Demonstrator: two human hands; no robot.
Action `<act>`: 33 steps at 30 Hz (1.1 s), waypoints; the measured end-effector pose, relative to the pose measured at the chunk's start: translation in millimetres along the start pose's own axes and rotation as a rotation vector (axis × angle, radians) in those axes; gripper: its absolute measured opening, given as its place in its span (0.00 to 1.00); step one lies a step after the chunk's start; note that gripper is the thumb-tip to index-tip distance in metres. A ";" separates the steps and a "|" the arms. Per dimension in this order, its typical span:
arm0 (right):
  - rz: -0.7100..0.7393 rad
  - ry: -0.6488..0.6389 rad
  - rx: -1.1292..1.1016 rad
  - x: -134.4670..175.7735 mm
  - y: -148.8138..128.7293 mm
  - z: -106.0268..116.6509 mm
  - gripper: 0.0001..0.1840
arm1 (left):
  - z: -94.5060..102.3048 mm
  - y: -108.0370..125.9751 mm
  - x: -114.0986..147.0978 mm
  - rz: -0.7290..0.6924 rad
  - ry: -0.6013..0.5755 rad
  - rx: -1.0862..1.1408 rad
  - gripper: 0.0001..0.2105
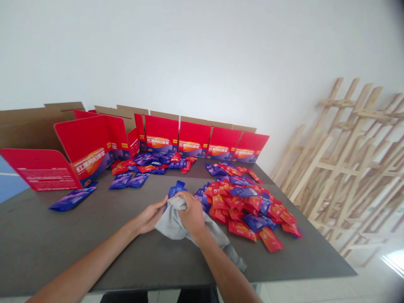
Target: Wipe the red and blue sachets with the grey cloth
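Left of your left hand [153, 216] you have a broad bare stretch of surface [38, 240], interrupted by a lone blue pouch [72, 199]; rightward, the heap of pouches [233, 202] blocks a low pass; ahead, a narrow lane between the far pile [154, 161] and that heap ends at the row of red boxes [194, 135]

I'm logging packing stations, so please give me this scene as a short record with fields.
Left grip: on a blue pouch
Right grip: pinching gray cloth at that pouch
Surface: dark table
Right side: mixed heap of red and blue pouches
Back: red printed boxes, loose pouches in front
Beyond table, right: wooden frames
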State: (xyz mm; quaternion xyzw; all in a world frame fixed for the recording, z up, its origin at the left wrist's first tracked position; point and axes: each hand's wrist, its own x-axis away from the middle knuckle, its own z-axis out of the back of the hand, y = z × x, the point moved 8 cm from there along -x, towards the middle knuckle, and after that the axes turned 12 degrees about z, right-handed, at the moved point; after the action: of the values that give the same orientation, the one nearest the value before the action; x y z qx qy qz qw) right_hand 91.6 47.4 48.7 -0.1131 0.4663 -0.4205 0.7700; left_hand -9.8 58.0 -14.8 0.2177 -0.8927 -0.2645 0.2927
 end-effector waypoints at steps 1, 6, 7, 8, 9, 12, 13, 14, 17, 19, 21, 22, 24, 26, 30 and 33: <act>-0.007 0.047 -0.009 -0.1 2.3 4.1 0.20 | 1.4 0.2 0.2 -0.011 0.017 -0.006 0.21; 0.059 -0.053 -0.074 -0.4 -4.4 -5.2 0.20 | 5.5 2.8 -0.6 -0.026 0.030 -0.009 0.21; 0.085 -0.130 -0.086 0.4 -8.4 -12.1 0.20 | 5.3 4.4 -0.9 -0.037 0.016 -0.006 0.22; 0.107 -0.203 -0.095 1.8 -12.1 -18.6 0.20 | 5.0 6.5 -1.2 -0.053 0.003 -0.003 0.22; 0.121 -0.262 -0.099 3.3 -14.9 -24.1 0.21 | 5.0 8.9 -1.4 -0.073 -0.005 -0.001 0.21; 0.108 -0.266 -0.087 3.9 -15.1 -25.5 0.22 | 6.7 11.7 -2.1 -0.100 0.008 -0.006 0.20; 0.090 -0.206 -0.080 2.4 -12.9 -20.5 0.22 | 7.5 10.6 -2.4 -0.093 0.021 -0.011 0.19; 0.069 -0.127 -0.076 0.7 -9.9 -13.5 0.22 | 8.1 9.3 -2.6 -0.086 0.034 -0.020 0.19; 0.010 0.114 -0.072 -2.1 -0.3 10.0 0.19 | 8.6 6.8 -1.7 -0.091 0.074 -0.051 0.16; -0.003 0.180 -0.080 -2.6 2.5 17.6 0.17 | 8.1 6.8 -0.5 -0.102 0.087 -0.060 0.16; 0.020 0.121 -0.101 -3.4 0.3 13.2 0.17 | 7.8 7.3 0.1 -0.100 0.090 -0.050 0.17; 0.045 0.045 -0.115 -3.3 -2.9 6.2 0.18 | 7.8 8.3 0.4 -0.099 0.089 -0.042 0.18; 0.107 -0.155 -0.130 -0.2 -11.3 -12.6 0.19 | 8.1 11.9 1.0 -0.115 0.086 -0.024 0.19; 0.151 -0.304 -0.118 5.0 -17.5 -27.5 0.19 | 8.9 16.6 1.9 -0.148 0.086 -0.015 0.19; 0.124 -0.205 -0.091 2.9 -13.1 -20.9 0.20 | 10.8 15.4 0.7 -0.145 0.094 -0.014 0.19; 0.052 0.050 -0.092 -3.0 -1.0 4.1 0.20 | 12.1 9.7 -0.5 -0.122 0.116 -0.038 0.16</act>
State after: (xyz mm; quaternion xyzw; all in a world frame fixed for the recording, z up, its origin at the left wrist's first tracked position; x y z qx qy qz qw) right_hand 93.7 48.1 53.3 -0.1257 0.5070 -0.3810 0.7629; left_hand -19.4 69.8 -17.5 0.2809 -0.8543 -0.2856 0.3312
